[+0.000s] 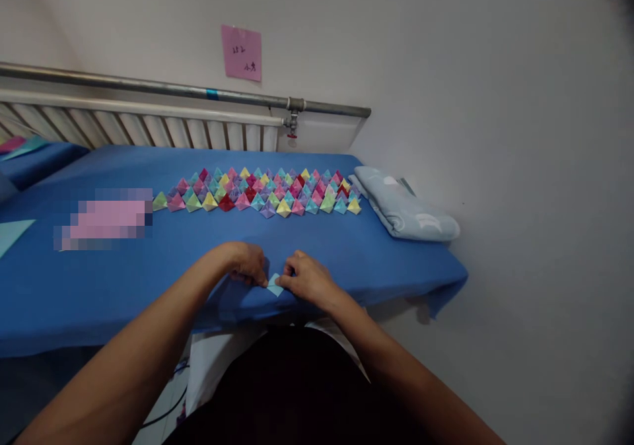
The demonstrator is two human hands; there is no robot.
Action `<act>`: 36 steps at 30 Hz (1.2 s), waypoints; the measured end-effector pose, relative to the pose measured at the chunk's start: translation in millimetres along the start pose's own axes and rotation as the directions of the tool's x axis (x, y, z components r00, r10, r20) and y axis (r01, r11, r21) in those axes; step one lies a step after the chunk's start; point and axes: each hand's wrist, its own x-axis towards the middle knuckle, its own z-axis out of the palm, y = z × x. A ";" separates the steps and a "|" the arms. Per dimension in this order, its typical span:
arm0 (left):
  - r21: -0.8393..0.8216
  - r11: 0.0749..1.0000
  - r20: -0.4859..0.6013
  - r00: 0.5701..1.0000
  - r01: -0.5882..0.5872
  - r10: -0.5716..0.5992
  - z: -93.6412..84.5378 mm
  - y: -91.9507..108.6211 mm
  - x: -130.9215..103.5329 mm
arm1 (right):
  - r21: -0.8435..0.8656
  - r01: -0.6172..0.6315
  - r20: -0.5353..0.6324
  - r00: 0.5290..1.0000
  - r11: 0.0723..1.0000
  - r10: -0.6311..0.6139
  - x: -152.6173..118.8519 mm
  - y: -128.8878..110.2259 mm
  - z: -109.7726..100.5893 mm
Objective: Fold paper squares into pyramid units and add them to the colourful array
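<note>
A small light-blue folded paper [275,286] lies near the front edge of the blue-covered table, turned so that a corner points toward me. My left hand [249,264] is closed, its fingertips pressed on the paper's left corner. On the right corner, my right hand [306,277] pinches the paper between thumb and curled fingers. Beyond both hands, rows of folded paper pieces [267,208] in pink, yellow, green, blue, purple and red stand close together. The fingers hide part of the small paper's edges.
A folded light-blue cloth [403,207] lies at the table's right end, near the wall. Toward the left are a blurred-out pink patch [111,218] and a pale green sheet [14,234]. A radiator [198,133] and pipe run behind; a pink note [242,52] hangs above.
</note>
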 end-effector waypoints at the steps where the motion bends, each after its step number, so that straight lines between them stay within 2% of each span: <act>1: -0.001 1.000 -0.003 1.000 -0.001 0.001 0.2 -0.1 -0.1 | 0.001 0.000 -0.002 1.000 1.000 0.000 0.0 0.2 0.1; 9: 0.046 0.998 -0.005 0.999 0.048 -0.048 1.4 5.2 -1.8 | -0.002 0.020 -0.009 1.000 1.000 -0.020 1.1 2.6 2.3; 16: 0.138 0.981 0.123 0.980 0.136 -0.154 -0.6 18.7 -2.2 | -0.020 0.013 0.004 1.000 1.000 -0.013 1.6 0.3 1.0; 19: 0.134 0.980 0.144 0.976 0.147 -0.166 -0.6 20.0 -0.7 | -0.026 0.000 0.007 1.000 1.000 0.000 1.9 -1.2 0.2; 24: 0.085 0.990 0.123 0.985 0.114 -0.124 -3.5 16.5 -3.7 | -0.017 0.017 0.002 1.000 1.000 -0.017 0.8 -0.6 0.3; 29: 0.018 0.997 0.051 0.996 0.069 -0.070 -2.3 11.9 -0.6 | 0.012 0.034 -0.016 0.999 0.999 -0.034 -0.4 2.3 2.0; 36: -0.040 0.998 0.016 0.998 0.055 -0.054 1.2 9.7 2.0 | 0.082 0.058 -0.009 0.998 0.995 -0.057 3.2 12.0 1.0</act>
